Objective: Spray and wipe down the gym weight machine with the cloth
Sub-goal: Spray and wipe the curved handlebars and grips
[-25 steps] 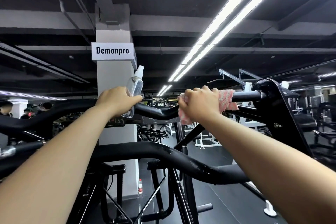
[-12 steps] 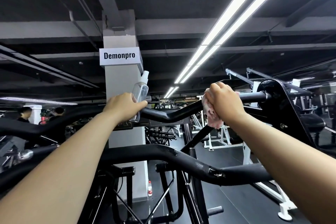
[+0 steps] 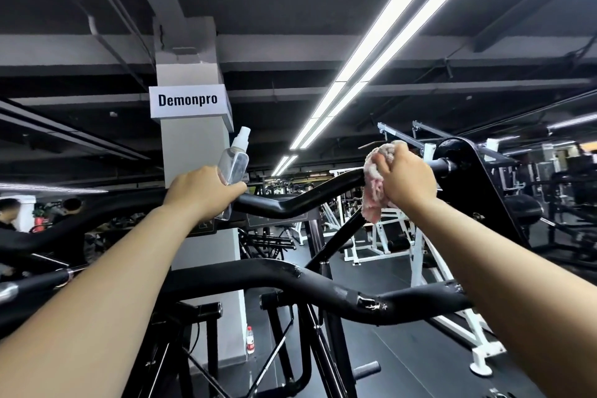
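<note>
Behind bar [image 3: 290, 207], pillar [image 3: 193, 152], perhaps bottle [image 3: 250, 340]

The left hand [image 3: 202, 191] hides the lower body of the spray bottle [image 3: 233, 165], the right hand [image 3: 407, 182] covers much of the cloth [image 3: 374, 191] and the bar beneath, and both forearms run off the bottom edge.

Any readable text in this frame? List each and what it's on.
"Demonpro": black letters on the white sign fixed to the grey pillar.
Placard on the machine below the left hand: too dark to read.
Red label on the small bottle on the floor: too small to read.
Spray bottle: no label visible.
</note>
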Motion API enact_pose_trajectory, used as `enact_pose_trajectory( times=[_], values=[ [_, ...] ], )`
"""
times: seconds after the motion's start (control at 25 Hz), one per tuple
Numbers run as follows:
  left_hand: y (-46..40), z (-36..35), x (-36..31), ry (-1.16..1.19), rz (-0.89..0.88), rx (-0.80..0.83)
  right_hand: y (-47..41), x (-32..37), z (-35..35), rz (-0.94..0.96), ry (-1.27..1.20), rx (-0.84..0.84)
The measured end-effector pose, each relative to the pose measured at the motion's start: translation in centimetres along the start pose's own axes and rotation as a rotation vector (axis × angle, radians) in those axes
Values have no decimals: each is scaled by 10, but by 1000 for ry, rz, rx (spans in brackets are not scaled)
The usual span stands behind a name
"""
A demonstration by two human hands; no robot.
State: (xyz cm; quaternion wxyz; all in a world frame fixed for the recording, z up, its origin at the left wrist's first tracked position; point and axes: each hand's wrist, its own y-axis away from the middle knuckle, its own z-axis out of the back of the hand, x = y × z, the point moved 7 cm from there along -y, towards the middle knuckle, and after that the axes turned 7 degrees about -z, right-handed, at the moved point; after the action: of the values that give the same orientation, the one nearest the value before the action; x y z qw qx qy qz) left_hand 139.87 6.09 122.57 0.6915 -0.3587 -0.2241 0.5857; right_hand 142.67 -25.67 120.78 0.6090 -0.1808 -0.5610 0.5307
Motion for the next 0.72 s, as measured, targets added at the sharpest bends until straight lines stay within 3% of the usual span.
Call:
enact_pose_trajectory(
  times=[0.12, 0.44, 0.56, 0.64, 0.72],
  values=[
    [-2, -3, 0, -13, -9, -3, 2, 3, -5, 34, 66, 83],
    [-7, -7, -1, -47, -9, -48, 32, 27, 1, 67, -295, -13],
    [-6, -5, -2, -42, -1, -41, 65, 66, -21, 228, -382, 267],
    [-2, -4, -2, -26, -1, -42, 91, 99, -54, 386, -206, 462],
    [1, -4, -3, -14, -17, -54, 98, 117, -68, 524, -56, 526]
  ],
)
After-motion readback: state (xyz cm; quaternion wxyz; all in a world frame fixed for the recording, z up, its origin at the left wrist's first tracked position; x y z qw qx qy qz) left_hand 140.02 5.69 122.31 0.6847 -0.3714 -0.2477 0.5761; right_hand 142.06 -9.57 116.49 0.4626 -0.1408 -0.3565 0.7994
